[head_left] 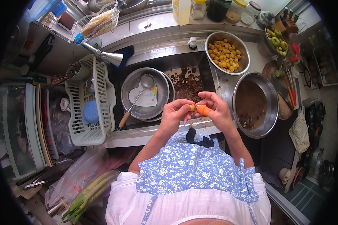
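Steel counter [225,88] with a sunken sink [184,63]: 1 steel bowl of yellow peeled nuts [226,52] at the back right, 1 bigger steel bowl with a few brown shells [256,105] just in front of it. In the sink, a round steel pan [144,93] holding a heart-shaped dish and a ladle, beside a heap of brown shells [187,82]. White plastic basket [87,101] left of the sink; jars and bottles [214,9] line the back ledge.

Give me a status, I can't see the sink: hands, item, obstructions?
Left hand and right hand pinch a small yellow nut over the sink. Orange cover on right thumb. Nothing between them.
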`<state>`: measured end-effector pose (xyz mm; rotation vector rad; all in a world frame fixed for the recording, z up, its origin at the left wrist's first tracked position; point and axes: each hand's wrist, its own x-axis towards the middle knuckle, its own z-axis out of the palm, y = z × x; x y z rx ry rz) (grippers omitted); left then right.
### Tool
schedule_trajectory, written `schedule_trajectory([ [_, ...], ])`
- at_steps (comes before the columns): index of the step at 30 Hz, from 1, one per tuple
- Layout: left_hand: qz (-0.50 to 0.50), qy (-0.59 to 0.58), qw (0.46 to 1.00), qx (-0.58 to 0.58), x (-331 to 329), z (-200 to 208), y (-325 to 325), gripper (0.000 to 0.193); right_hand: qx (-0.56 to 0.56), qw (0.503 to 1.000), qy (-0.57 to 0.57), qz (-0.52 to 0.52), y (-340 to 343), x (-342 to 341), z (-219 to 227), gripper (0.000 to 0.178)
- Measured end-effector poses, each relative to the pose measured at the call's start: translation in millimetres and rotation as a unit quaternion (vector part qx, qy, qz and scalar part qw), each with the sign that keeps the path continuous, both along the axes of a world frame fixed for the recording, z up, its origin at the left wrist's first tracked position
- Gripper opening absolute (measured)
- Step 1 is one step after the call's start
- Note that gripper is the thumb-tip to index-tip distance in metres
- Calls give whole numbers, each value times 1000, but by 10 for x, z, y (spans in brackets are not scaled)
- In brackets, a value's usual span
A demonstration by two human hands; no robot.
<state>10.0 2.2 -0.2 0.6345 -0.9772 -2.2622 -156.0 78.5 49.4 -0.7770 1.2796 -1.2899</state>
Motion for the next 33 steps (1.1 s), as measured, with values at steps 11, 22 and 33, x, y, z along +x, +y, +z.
schedule_trajectory([
  [11,-28,35,992,118,-6,25,-2,23,21,1000,-17,-9,-18,29,-10,45],
  [22,-10,32,980,196,-43,16,4,28,5,998,-7,-64,-6,91,-126,40],
  [33,9,-74,997,30,-89,125,112,25,-6,997,72,-38,2,142,-28,38],
])
